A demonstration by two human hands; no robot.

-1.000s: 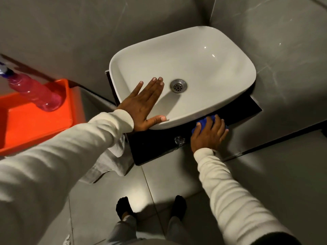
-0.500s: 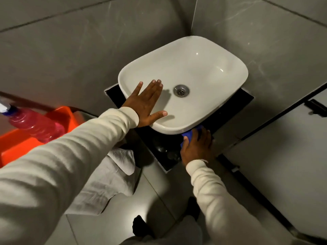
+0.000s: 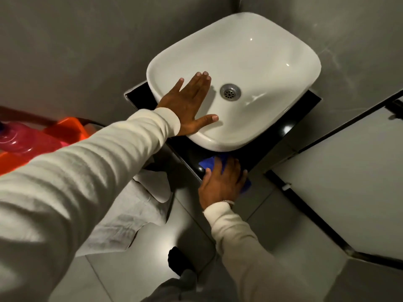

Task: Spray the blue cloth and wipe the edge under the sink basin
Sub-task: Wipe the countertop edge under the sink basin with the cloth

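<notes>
A white sink basin point(image 3: 257, 51) with a metal drain point(image 3: 230, 92) sits on a black shelf point(image 3: 283, 136) in a grey tiled corner. My left hand point(image 3: 189, 103) lies flat and open on the basin's near left rim, fingers spread. Below the basin's front edge, my right hand point(image 3: 222, 182) presses the blue cloth point(image 3: 209, 163) onto the black shelf's front edge. Most of the cloth is hidden under that hand; blue shows at its left and right.
A pink spray bottle point(image 3: 19, 140) lies in an orange tub point(image 3: 65, 129) at the left. A white cloth point(image 3: 130, 214) hangs under the shelf's left side. A grey partition door point(image 3: 353, 171) stands at the right. My feet show on the tiled floor point(image 3: 139, 275) below.
My right hand has slid the blue cloth left along the shelf edge under the basin. My left hand stayed flat on the rim. The view has shifted closer.
</notes>
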